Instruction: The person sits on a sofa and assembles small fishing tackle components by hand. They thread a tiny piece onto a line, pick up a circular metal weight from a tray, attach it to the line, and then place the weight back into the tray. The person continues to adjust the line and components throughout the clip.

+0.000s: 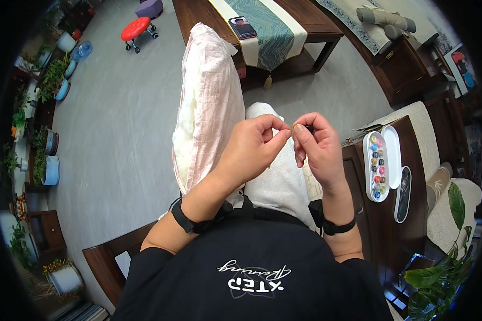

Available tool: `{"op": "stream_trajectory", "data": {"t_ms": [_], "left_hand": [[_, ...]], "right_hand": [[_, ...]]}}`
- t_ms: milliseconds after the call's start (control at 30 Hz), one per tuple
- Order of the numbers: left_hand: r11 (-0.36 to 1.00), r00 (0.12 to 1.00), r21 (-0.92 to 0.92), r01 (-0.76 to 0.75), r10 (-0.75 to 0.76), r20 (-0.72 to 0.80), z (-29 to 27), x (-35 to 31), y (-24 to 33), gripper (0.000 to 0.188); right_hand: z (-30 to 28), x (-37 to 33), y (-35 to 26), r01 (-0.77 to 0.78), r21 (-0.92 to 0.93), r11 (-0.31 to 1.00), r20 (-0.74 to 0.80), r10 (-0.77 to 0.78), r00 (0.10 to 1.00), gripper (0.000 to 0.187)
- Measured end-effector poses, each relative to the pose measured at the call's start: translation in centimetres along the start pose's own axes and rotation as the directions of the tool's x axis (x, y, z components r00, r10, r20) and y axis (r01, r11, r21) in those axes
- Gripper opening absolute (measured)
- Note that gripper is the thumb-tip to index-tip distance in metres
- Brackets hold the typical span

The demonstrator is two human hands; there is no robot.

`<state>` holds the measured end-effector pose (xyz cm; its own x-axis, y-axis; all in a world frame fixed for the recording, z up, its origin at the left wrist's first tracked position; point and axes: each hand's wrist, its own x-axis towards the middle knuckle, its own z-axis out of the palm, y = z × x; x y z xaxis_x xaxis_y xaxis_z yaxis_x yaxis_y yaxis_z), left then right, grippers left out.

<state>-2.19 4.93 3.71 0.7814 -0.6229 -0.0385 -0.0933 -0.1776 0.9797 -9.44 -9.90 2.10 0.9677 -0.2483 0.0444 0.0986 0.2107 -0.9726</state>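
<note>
Above my lap, my left hand [251,144] and my right hand [321,152] meet fingertip to fingertip. Thumb and forefinger are pinched together on each hand. Whatever lies between them is too small to make out. A pale pink checked cushion [219,101] stands across my left leg, beside my left hand. White stuffing [190,123] shows through the gap along its left side. To my right, an open white oval box [379,166] holds several small spools of coloured thread [377,160].
The spool box and a small oval case [403,195] rest on a dark wooden surface [412,139] at the right. Ahead stands a wooden table [324,35] with a runner [276,32] and a phone [242,28]. A red wheeled stool [136,29] and potted plants [51,166] are at the left.
</note>
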Motion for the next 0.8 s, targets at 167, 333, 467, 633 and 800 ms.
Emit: {"op": "stream_trajectory", "data": {"t_ms": [167,333,467,633,800], "left_hand": [[1.000,0.999,-0.015,0.021,-0.021,0.036,-0.4,-0.1,-0.1,0.018],[0.988,0.998,-0.146,0.053,-0.056,-0.019,-0.5,0.1,-0.1,0.018],[0.935,0.992,-0.349,0.072,-0.104,-0.073,-0.5,0.1,0.3,0.019],[0.857,0.992,-0.511,0.065,-0.113,-0.064,-0.2,0.0,0.6,0.018],[0.848,0.992,-0.526,0.062,-0.112,-0.063,0.4,0.0,0.3,0.020]], "right_hand": [[-0.6,0.1,-0.4,0.009,0.019,1.000,-0.008,-0.008,1.000,0.011],[-1.2,0.1,-0.8,0.025,0.091,0.995,-0.037,-0.021,0.999,0.010],[-1.0,-0.1,-0.4,0.016,0.094,0.995,-0.062,-0.010,0.998,0.009],[0.2,-0.2,0.3,-0.002,0.102,0.995,-0.070,0.009,0.998,0.008],[1.2,-0.2,0.6,0.015,0.123,0.992,-0.086,-0.004,0.996,0.008]]}}
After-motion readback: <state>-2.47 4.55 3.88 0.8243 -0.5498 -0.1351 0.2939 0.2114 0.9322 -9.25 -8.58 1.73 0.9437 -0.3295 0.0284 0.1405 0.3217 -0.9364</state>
